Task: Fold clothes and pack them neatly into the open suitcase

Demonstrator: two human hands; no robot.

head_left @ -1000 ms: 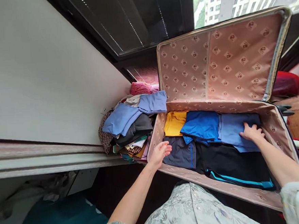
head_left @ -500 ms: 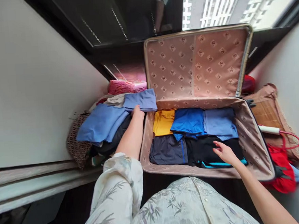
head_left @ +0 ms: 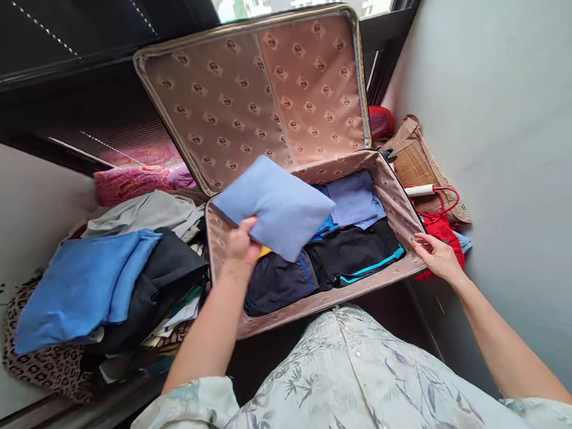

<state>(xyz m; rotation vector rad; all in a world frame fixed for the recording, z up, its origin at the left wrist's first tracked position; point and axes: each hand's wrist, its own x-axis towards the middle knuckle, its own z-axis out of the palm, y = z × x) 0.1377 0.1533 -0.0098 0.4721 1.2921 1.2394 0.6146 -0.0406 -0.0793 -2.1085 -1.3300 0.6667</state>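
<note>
My left hand [head_left: 242,244] is closed on a folded light-blue garment [head_left: 283,205] and holds it tilted over the left half of the open suitcase [head_left: 319,98]. Its fingers are partly hidden by the cloth. My right hand [head_left: 439,257] grips the right rim of the suitcase, thumb inside the edge. Folded in the case lie dark shorts with a blue stripe [head_left: 277,284], a black garment with turquoise trim [head_left: 362,251] and a periwinkle garment [head_left: 351,198]. The held cloth covers most of a bright blue garment [head_left: 324,227] and a yellow one [head_left: 265,250].
Left of the suitcase, a heap holds a blue folded garment [head_left: 82,281], black cloth [head_left: 166,278] and grey cloth [head_left: 143,214]. Pink fabric [head_left: 131,183] lies behind it. A woven bag [head_left: 422,166] and red cloth [head_left: 446,229] sit between the case and the right wall.
My left hand has lifted the folded light-blue garment off the left heap and carried it over the suitcase. My right hand has moved from above the black garment to the right rim. The view has shifted.
</note>
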